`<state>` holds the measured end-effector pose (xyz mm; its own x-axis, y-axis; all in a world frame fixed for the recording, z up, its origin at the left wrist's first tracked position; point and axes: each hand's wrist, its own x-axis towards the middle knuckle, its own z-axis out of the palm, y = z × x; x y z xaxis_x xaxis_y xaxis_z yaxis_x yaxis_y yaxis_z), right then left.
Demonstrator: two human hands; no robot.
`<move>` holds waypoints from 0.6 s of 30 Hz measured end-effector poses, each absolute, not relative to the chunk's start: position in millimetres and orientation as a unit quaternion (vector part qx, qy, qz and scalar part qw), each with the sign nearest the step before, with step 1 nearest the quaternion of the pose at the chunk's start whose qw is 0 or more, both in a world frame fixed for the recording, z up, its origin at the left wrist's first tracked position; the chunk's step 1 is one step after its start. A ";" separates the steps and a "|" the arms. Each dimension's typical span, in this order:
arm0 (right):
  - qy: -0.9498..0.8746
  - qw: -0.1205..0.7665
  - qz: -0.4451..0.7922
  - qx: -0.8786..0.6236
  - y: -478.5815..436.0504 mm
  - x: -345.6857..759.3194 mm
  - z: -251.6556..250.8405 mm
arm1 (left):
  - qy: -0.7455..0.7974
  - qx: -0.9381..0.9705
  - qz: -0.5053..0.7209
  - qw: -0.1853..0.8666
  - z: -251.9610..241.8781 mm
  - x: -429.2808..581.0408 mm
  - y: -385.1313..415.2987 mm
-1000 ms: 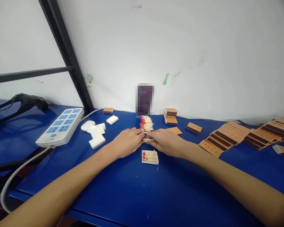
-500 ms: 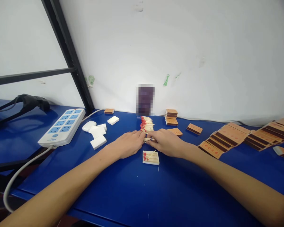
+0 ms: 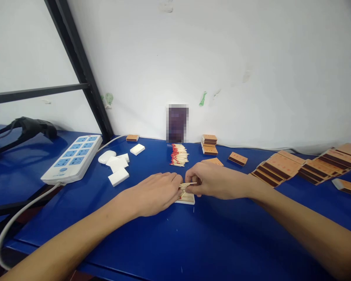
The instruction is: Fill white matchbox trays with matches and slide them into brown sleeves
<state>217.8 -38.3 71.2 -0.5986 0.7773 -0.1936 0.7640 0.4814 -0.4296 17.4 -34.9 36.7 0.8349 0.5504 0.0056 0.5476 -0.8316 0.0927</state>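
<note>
Several matches over tray | right hand pinching them; left hand grip: cannot tell | apparently filling; aligned release likely needed next

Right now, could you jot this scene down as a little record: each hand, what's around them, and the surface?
Left hand: at the tray's left side, fingertips by the matches; grip hidden
Right hand: pinching matches over the tray
Matchbox tray: white, matches inside, partly covered by hands
Match pile: beyond the hands, red heads leftward
Left side: small white boxes, power strip
Right side: matchbox stack, overlapping matchboxes
Surface: blue tabletop
</note>
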 end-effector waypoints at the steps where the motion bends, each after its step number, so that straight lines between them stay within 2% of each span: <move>1: -0.861 0.010 0.249 -0.444 -37.7 218.1 69.6 | 0.282 0.958 0.018 0.054 36.3 17.3 -34.9; 9: -0.867 -0.018 0.243 -0.434 -36.3 222.2 68.3 | 0.269 0.956 0.057 0.102 31.5 14.3 -28.2; 18: -0.883 0.002 0.219 -0.414 -36.1 222.1 68.4 | 0.253 0.963 0.090 0.038 26.9 12.7 -24.8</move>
